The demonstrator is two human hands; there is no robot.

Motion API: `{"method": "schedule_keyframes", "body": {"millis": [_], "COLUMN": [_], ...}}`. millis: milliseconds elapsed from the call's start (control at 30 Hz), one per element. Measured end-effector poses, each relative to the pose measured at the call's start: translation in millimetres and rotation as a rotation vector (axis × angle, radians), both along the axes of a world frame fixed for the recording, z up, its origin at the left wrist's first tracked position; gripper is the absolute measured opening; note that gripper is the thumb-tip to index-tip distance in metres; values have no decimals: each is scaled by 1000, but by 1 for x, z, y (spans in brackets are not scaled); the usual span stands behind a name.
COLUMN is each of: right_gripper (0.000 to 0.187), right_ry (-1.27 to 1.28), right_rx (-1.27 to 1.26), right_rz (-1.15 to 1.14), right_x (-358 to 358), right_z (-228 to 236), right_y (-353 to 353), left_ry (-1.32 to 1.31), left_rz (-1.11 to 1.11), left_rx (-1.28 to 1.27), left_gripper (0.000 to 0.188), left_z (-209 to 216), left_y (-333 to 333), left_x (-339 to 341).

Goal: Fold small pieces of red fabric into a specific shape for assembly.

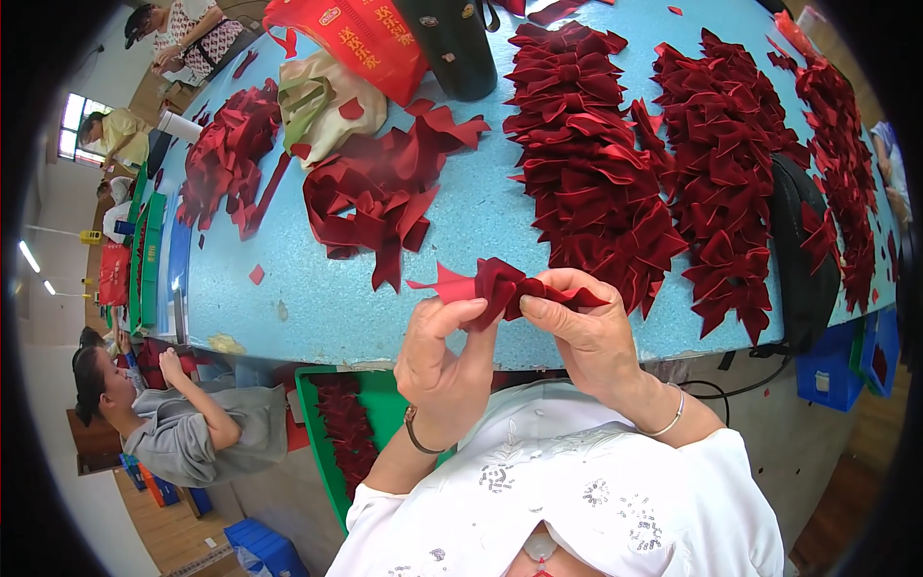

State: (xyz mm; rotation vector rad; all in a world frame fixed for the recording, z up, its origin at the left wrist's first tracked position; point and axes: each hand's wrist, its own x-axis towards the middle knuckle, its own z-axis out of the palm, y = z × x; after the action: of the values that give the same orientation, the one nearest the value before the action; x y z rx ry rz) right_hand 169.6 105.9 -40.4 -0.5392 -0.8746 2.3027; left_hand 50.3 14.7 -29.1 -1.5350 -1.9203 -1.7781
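Just above the near edge of the blue table [288, 303], a dark red velvet ribbon bow [498, 288] is held up between my two hands. My left hand [444, 361] pinches its left part near the middle, and a lighter red tail sticks out past the fingers. With thumb and forefinger, my right hand [588, 337] grips the right side beside the knot. Beyond my hands lies a loose tangle of red ribbon strips [385, 183]. Farther right, finished-looking bows are stacked in a long overlapping row [586, 163], with another row [721, 173] beside it.
A red bag [351, 43], a dark tumbler [450, 48] and a cream cloth bag [336, 111] stand at the back. A black bag [803, 279] sits at the right edge. By my left forearm is a green crate [382, 396] holding bows. A co-worker [197, 433] sits at left.
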Motion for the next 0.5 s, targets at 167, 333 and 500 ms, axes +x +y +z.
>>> {"method": "schedule_keyframes", "body": {"millis": [167,333,500], "right_gripper": [18,17,20], "right_ry": [-54,-74,-129], "right_rx": [57,108,159], "right_rz": [-39,-79,-65], "right_x": [1,1,4], "right_z": [2,3,-1], "right_y": [-1,-2,-3], "left_ry": [16,86,110], "left_rz": [10,25,78], "left_rx": [-28,-22,-45], "left_gripper": [33,34,35], "left_z": [1,4,3], "left_y": [0,2,4], "left_x": [5,11,13]}}
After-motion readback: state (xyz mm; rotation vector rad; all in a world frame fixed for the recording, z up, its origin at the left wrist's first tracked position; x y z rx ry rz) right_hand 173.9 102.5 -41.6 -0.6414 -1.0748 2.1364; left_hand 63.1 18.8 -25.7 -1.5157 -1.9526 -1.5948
